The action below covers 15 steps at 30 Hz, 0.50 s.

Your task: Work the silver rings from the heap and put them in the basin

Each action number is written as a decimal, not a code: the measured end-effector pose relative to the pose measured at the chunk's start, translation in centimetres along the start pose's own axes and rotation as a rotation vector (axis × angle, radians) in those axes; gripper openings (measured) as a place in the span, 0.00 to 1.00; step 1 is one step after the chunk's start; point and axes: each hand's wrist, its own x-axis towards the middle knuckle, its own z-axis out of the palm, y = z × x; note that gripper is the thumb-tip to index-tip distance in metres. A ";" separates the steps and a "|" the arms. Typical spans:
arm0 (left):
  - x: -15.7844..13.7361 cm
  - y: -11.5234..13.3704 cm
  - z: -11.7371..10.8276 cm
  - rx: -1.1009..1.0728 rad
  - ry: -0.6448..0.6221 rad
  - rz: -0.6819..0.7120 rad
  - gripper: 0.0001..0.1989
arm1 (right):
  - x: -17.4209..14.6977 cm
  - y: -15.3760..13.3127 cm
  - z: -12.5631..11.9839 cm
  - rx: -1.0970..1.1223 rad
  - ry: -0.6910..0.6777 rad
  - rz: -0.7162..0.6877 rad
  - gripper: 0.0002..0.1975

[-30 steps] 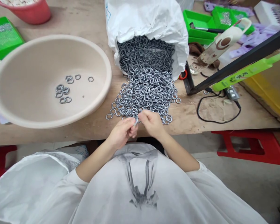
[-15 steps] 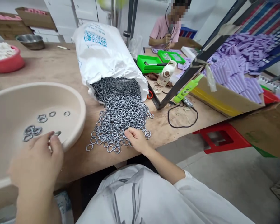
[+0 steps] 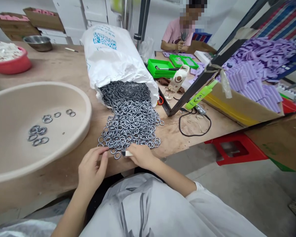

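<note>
Right hand is closed at the front edge of the bench, thumb and fingers pinching a small white piece with a dark end. That end points left, just beside a loose ring. Left hand is open, thumb spread from the fingers, fingertips at the front left fringe of the metal rings; can't tell whether it touches one. No ring visible in its grip. Bulk of the rings: spilled in a heap from the mouth of a white sack lying on its side, more packed inside it. Stragglers lie around the heap's edges. Large beige basin stands left of the heap, holding a few rings in loose clusters, some overlapping. Behind the basin: red bowl of white pieces, then a metal bowl. Right of the sack: black metal frame, lime-green tube beside it, black cable looped on the bench, beige bottle, green tray. Far right, a carton heaped with purple parts. Co-worker in a pink shirt sits across, hands together.
</note>
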 end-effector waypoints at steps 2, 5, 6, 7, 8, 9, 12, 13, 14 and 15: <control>0.2 0.4 1.1 -0.111 -0.073 -0.125 0.12 | 0.5 0.1 -0.8 0.312 0.145 0.072 0.09; 0.9 1.2 2.7 -0.400 -0.203 -0.290 0.19 | 1.4 0.1 -1.9 0.902 0.232 0.187 0.15; 1.1 1.6 3.2 -0.521 -0.251 -0.339 0.22 | 1.7 0.0 -2.1 1.036 0.225 0.205 0.17; 1.3 1.9 3.7 -0.619 -0.262 -0.368 0.23 | 2.0 -0.1 -2.2 1.150 0.219 0.222 0.19; 1.6 2.3 4.2 -0.689 -0.261 -0.387 0.23 | 2.2 -0.4 -2.3 1.237 0.218 0.238 0.20; 1.7 2.6 4.5 -0.737 -0.244 -0.400 0.22 | 2.3 -0.7 -2.3 1.300 0.221 0.255 0.21; 2.1 3.3 5.0 -0.826 -0.164 -0.438 0.21 | 2.4 -1.5 -2.2 1.404 0.223 0.307 0.24; 2.1 3.4 5.1 -0.856 -0.149 -0.450 0.21 | 2.4 -1.8 -2.0 1.422 0.213 0.324 0.24; 2.2 3.4 5.0 -0.886 -0.141 -0.455 0.22 | 2.3 -1.9 -1.9 1.437 0.201 0.339 0.25; 2.2 3.5 5.0 -0.915 -0.143 -0.453 0.22 | 2.3 -2.1 -1.8 1.450 0.195 0.354 0.25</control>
